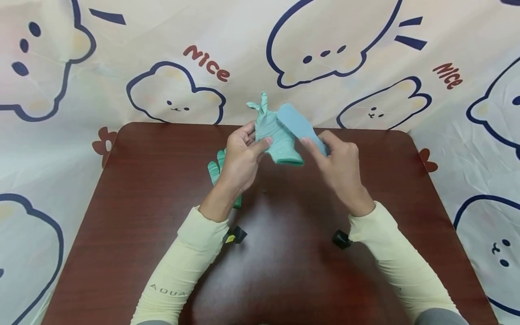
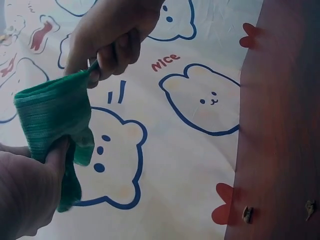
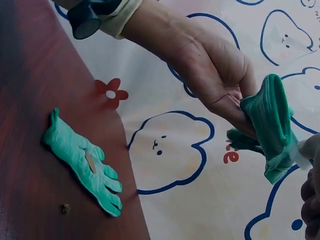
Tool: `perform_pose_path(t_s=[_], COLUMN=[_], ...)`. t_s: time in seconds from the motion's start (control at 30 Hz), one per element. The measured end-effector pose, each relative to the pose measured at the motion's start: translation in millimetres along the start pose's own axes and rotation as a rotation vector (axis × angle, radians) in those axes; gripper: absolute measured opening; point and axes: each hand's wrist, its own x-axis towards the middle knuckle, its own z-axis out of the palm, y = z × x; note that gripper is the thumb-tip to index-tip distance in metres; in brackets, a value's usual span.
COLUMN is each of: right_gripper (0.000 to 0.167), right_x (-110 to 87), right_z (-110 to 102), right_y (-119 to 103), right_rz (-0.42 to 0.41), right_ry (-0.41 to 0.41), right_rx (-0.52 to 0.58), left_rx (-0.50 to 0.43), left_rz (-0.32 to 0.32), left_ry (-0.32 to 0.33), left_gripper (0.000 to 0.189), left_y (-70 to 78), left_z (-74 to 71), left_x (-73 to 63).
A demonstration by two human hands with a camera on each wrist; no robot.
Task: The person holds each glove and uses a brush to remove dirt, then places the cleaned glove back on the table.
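Observation:
Raised over the far edge of the table, a green knit glove (image 1: 280, 135) has its cuff toward the right and twisted fingers pointing up. My left hand (image 1: 241, 158) grips it near the fingers, thumb on top. My right hand (image 1: 341, 167) holds a light-blue, flat-backed brush-like tool (image 1: 298, 122) against the glove's right side; its underside is hidden. In the left wrist view, the right hand (image 2: 117, 40) is by the glove's cuff (image 2: 52, 90). A second green glove (image 3: 82, 155) lies on the table with a brown patch (image 3: 90, 161) on it.
The dark wooden table (image 1: 284, 271) has small brown bits on it, one crumb (image 3: 66, 209) near the lying glove. Behind the table hangs a cloth (image 1: 243, 27) printed with cartoon clouds. A small black camera (image 1: 342, 239) sits at the right wrist.

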Motion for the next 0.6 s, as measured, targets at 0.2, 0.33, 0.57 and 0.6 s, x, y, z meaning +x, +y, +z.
perform_pose_path(t_s=[0.2,0.33,0.57,0.6], right_gripper=[0.035,0.032,0.028,0.029], right_x=[8.0,8.0,-2.1,-0.7], right_z=[0,-3,0,0], right_y=[7,6,-3,-2], right_rz=[0.036,0.038,-0.065,-0.046], right_ry=[0.044,0.086,-0.057,-0.045], right_rx=[0.0,0.029,0.056,0.044], left_rx=[-0.007,0.012,-0.017,-0.014], left_rz=[0.006,0.002,0.0,-0.007], left_ry=[0.007,0.04,0.0,-0.005], left_gripper=[0.053,0.049,0.052,0.054], left_y=[-2.1,-2.3,-1.6,-1.2], left_z=[0.1,-2.6,-2.5,-2.1], left_x=[0.0,-1.6,0.1,-0.2])
